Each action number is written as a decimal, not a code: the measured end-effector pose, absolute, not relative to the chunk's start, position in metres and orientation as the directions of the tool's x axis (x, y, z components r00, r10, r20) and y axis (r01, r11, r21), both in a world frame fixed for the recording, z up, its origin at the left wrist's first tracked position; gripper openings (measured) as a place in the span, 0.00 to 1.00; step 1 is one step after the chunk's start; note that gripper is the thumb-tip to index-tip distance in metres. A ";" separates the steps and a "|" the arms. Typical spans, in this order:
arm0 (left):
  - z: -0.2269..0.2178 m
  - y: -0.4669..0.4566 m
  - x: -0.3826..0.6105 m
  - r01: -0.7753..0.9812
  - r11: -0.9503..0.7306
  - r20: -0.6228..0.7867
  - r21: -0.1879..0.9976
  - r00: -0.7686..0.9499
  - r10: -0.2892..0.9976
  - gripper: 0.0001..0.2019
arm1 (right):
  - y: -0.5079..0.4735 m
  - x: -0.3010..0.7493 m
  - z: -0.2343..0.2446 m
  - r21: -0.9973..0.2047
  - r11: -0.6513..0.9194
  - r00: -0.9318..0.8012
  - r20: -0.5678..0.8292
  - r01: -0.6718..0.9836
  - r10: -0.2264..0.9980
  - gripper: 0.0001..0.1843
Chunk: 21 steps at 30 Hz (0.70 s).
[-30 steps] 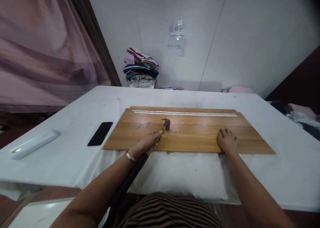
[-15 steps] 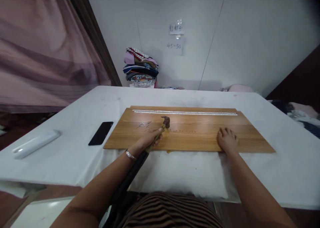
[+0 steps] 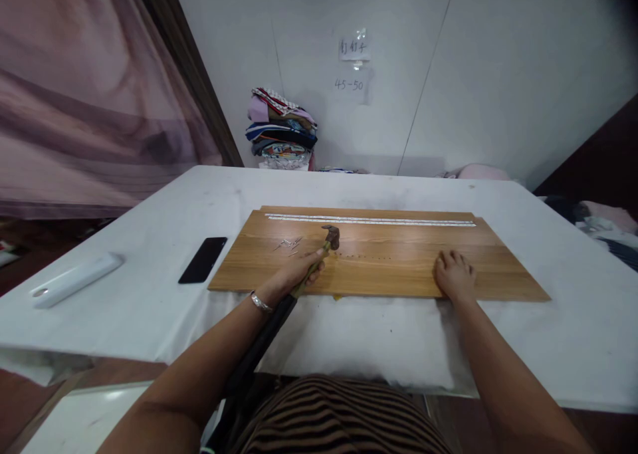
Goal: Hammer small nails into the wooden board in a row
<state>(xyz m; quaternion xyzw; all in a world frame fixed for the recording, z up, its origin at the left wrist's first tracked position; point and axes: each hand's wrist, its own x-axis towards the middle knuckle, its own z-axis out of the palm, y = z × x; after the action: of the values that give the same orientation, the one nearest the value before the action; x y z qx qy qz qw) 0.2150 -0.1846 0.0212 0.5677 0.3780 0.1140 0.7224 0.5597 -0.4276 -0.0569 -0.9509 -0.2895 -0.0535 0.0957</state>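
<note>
My left hand (image 3: 302, 270), with a silver bracelet on its wrist, is wrapped around the handle of a claw hammer (image 3: 331, 237). The hammer's head is over the wooden board (image 3: 399, 280), at the left end of a row of small dark points (image 3: 369, 256), perhaps nail heads or holes. Whether the head touches the surface I cannot tell. Several loose nails (image 3: 288, 244) lie on the board left of the hammer. On the board's right part rests my right hand (image 3: 454, 274), holding nothing, its fingers apart and slightly bent.
Two white measuring strips (image 3: 369, 221) run along the board's far side. Left of the board lie a black phone (image 3: 203, 260) and a white elongated object (image 3: 77, 281) on the white-covered table (image 3: 164, 208). Folded clothes (image 3: 282, 131) are stacked by the wall.
The camera view has tilted slightly, so the scene sits a little higher. Both hands and the hammer keep nearly the same places over the board.
</note>
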 end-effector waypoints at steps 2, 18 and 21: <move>0.018 -0.184 0.215 0.275 0.327 -0.422 0.904 0.693 0.584 0.24 | -0.427 0.559 -0.056 -0.155 -0.814 0.828 0.159 0.560 0.538 0.29; 0.035 -0.191 0.214 0.250 0.337 -0.408 0.908 0.712 0.572 0.23 | -0.428 0.559 -0.056 -0.151 -0.816 0.828 0.157 0.558 0.538 0.29; 0.026 -0.191 0.214 0.278 0.336 -0.428 0.900 0.707 0.563 0.24 | -0.428 0.557 -0.055 -0.158 -0.814 0.828 0.159 0.559 0.538 0.29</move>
<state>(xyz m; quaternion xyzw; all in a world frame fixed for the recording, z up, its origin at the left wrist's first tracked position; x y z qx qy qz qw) 0.2139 -0.1909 0.0259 0.5679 0.3701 0.0980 0.7286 0.5573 -0.4275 -0.0551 -0.9508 -0.2886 -0.0536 0.0993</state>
